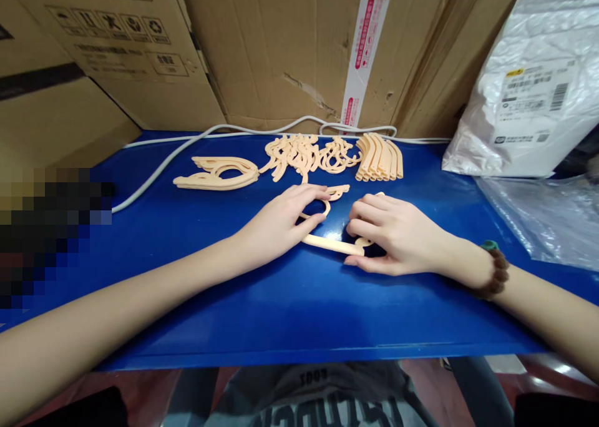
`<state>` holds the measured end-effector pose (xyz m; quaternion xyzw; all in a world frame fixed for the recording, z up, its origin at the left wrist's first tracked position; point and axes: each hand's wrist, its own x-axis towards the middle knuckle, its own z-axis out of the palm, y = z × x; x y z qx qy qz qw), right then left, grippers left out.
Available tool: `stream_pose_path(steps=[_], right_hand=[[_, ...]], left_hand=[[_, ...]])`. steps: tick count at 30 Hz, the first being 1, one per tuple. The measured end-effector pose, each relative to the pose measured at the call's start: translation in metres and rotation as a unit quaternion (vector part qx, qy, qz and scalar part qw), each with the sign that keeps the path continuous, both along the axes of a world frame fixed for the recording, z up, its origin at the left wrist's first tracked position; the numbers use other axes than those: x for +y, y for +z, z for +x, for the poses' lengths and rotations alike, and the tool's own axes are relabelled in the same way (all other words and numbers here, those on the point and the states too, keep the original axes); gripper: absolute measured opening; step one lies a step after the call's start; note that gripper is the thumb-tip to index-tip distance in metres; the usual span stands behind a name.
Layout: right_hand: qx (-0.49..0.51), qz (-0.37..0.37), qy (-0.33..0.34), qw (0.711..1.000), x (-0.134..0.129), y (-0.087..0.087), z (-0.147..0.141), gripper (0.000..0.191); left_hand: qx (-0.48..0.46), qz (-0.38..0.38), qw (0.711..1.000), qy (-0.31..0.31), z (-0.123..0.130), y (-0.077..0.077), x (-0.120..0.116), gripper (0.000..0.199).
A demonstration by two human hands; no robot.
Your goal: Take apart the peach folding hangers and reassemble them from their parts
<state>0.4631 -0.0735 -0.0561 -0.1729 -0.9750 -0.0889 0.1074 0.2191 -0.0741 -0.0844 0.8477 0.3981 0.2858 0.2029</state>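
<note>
My left hand [287, 221] rests on the table with its thumb and fingers around a beige plastic hanger part, its curved ring end [328, 210] showing between them. From under this hand a slim beige hanger arm [333, 246] runs right toward my right hand [397, 235]. My right fingers are curled over the arm's far end, by a small rounded beige piece [365, 243]. How the pieces join is hidden by my hands. Just past my left fingertips lies another small beige part [339, 192].
Behind my hands lie a folded hanger stack [219, 173], a pile of hooks [297, 153] and a row of curved arms [380, 157]. A white cable [187, 141] crosses the blue table [262, 314]. Cardboard boxes [281, 46] and a white parcel [524, 102] stand behind.
</note>
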Motion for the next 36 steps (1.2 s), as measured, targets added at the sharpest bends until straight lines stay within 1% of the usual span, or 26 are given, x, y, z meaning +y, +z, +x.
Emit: stream_pose_path(steps=[4,6,8,10,12,13,15,21,25,27,28,32,36], right_hand=[[0.003,0.001,-0.006,1.0,0.005,0.0,0.004,0.038],[-0.002,0.015,-0.019,1.0,0.006,0.002,0.006,0.039],[-0.016,0.047,-0.051,0.997,0.005,0.005,0.007,0.046],[-0.037,0.083,-0.093,0.992,0.003,0.008,0.009,0.058],[-0.056,0.095,-0.123,0.986,0.002,0.011,0.009,0.066],[-0.063,0.089,-0.128,0.986,0.001,0.011,0.009,0.066],[-0.071,0.056,-0.115,0.989,-0.001,0.012,0.008,0.063],[-0.043,-0.055,-0.028,0.997,-0.015,0.009,-0.002,0.053],[-0.023,-0.106,0.011,0.994,-0.027,0.007,-0.009,0.04],[-0.021,-0.127,0.013,0.992,-0.027,0.007,-0.01,0.031],[-0.021,-0.134,0.01,0.991,-0.024,0.008,-0.009,0.03],[-0.003,-0.137,-0.018,0.99,-0.008,0.007,0.0,0.04],[0.013,-0.124,-0.042,0.991,0.006,0.004,0.007,0.035]], left_hand=[[0.019,0.004,1.0,-0.009,-0.001,0.001,0.0,0.029],[0.022,0.001,1.0,-0.011,-0.001,0.002,-0.001,0.03],[0.026,-0.003,1.0,-0.01,-0.001,0.002,-0.001,0.03],[0.032,0.0,0.999,-0.01,-0.001,0.002,-0.001,0.03],[0.038,0.013,0.999,-0.007,-0.002,0.001,-0.001,0.03],[0.041,0.022,0.999,-0.004,-0.002,0.001,-0.001,0.03],[0.051,0.038,0.998,0.004,-0.003,0.002,0.0,0.031],[0.13,0.097,0.987,0.016,-0.001,0.005,-0.004,0.034],[0.145,0.114,0.983,0.019,0.003,0.006,-0.005,0.037],[0.144,0.117,0.982,0.021,0.003,0.007,-0.005,0.037],[0.144,0.115,0.983,0.022,0.003,0.007,-0.005,0.037],[0.145,0.099,0.984,0.009,0.001,0.009,-0.006,0.038],[0.15,0.094,0.984,0.0,0.0,0.008,-0.005,0.045]])
